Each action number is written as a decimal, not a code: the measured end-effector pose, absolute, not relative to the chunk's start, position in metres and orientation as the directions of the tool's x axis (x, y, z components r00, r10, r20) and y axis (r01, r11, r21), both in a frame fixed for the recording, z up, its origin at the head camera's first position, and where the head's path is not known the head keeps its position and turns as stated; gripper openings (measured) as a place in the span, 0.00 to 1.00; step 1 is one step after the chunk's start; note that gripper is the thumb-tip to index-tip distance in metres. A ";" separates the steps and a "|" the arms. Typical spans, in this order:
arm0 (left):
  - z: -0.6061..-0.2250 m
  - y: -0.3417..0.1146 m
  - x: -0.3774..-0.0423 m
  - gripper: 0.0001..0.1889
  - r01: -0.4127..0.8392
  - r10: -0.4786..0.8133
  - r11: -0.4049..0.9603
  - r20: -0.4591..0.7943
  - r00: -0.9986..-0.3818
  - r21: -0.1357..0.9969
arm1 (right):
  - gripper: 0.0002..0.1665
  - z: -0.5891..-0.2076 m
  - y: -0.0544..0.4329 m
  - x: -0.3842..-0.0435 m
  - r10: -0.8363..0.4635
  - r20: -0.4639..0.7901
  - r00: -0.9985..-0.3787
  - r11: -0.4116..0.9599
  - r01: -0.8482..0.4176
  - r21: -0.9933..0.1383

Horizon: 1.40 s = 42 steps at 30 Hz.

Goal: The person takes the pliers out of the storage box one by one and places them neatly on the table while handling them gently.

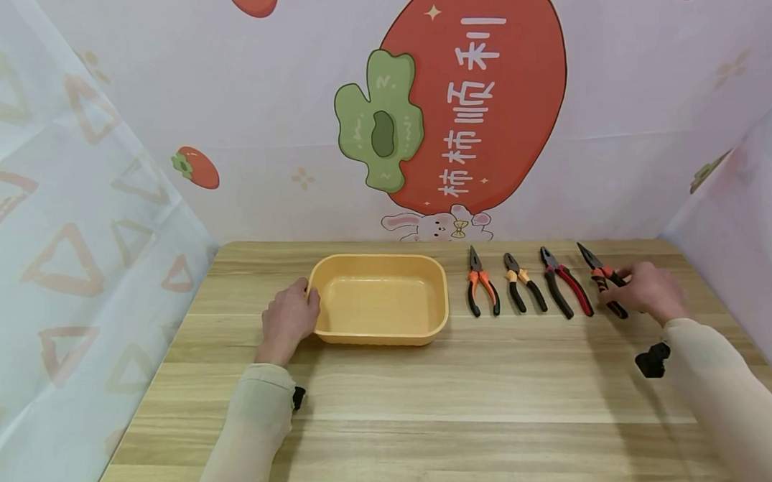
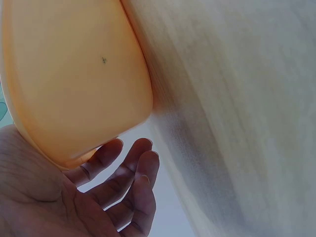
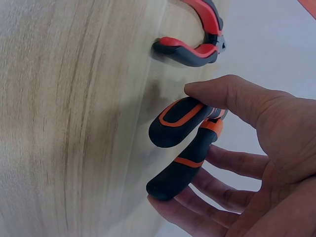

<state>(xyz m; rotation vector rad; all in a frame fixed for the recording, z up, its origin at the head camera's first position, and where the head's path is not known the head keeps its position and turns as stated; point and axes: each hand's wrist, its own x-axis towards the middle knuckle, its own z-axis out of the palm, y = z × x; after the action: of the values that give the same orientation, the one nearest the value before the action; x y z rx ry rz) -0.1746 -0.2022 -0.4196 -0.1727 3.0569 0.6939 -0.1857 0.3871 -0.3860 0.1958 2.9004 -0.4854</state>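
At its left end, a yellow plastic basin (image 1: 380, 338) is gripped by my left hand (image 1: 290, 317). In the left wrist view, the fingers (image 2: 140, 197) curl loosely below the basin's outer wall (image 2: 84, 74), and the palm is against its rim. On the right, my right hand (image 1: 653, 290) holds long-nose pliers (image 1: 590, 256) by their black-and-orange handles. The right wrist view shows the thumb on one handle (image 3: 180, 121) and the fingers along the other. The basin holds nothing.
Left of the held pliers lie red-and-black pliers (image 1: 565, 276), then pliers with yellow-and-black handles (image 1: 522, 282), then orange-and-black long-nose pliers (image 1: 477, 276). All rest on the wooden table (image 1: 432, 419). A printed cloth (image 1: 276, 102) stands behind and at both sides.
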 end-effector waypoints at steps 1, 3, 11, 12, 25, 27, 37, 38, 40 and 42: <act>-0.420 -0.202 -0.174 0.17 -0.107 -0.107 0.896 -0.024 -0.994 0.430 | 0.46 -0.387 0.387 -0.186 0.102 -0.216 -0.971 0.938 0.167 -0.305; -0.420 -0.202 -0.174 0.17 -0.108 -0.109 0.896 -0.021 -0.994 0.431 | 0.47 -0.387 0.388 -0.187 0.109 -0.228 -0.968 0.936 0.177 -0.304; -0.419 -0.202 -0.175 0.18 -0.106 -0.105 0.896 -0.026 -0.994 0.431 | 0.47 -0.391 0.391 -0.189 0.112 -0.254 -0.961 0.931 0.191 -0.311; -0.419 -0.202 -0.175 0.18 -0.106 -0.105 0.896 -0.028 -0.994 0.430 | 0.47 -0.392 0.392 -0.189 0.112 -0.254 -0.961 0.931 0.191 -0.312; -0.419 -0.201 -0.174 0.20 -0.109 -0.109 0.893 -0.023 -0.994 0.436 | 0.48 -0.400 0.401 -0.192 0.098 -0.260 -0.961 0.933 0.180 -0.312; -0.418 -0.201 -0.174 0.19 -0.106 -0.108 0.893 -0.020 -0.994 0.437 | 0.48 -0.400 0.401 -0.193 0.101 -0.264 -0.959 0.932 0.184 -0.313; -0.418 -0.202 -0.174 0.18 -0.098 -0.105 0.895 -0.008 -0.994 0.434 | 0.48 -0.398 0.400 -0.192 0.112 -0.302 -0.947 0.926 0.210 -0.314; -0.418 -0.202 -0.173 0.18 -0.098 -0.105 0.895 -0.009 -0.994 0.435 | 0.48 -0.398 0.399 -0.192 0.115 -0.306 -0.945 0.926 0.213 -0.312; -0.418 -0.203 -0.173 0.18 -0.100 -0.103 0.893 -0.016 -0.995 0.439 | 0.48 -0.399 0.399 -0.192 0.119 -0.313 -0.942 0.926 0.219 -0.307; -0.417 -0.203 -0.173 0.18 -0.102 -0.104 0.892 -0.019 -0.994 0.440 | 0.48 -0.399 0.398 -0.193 0.122 -0.312 -0.942 0.927 0.221 -0.303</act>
<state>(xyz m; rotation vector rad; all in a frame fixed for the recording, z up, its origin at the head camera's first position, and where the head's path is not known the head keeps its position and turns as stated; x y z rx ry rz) -0.1729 -0.2032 -0.4168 -0.1663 3.0602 0.7113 -0.1933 0.3979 -0.3988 0.2545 2.7968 -0.4878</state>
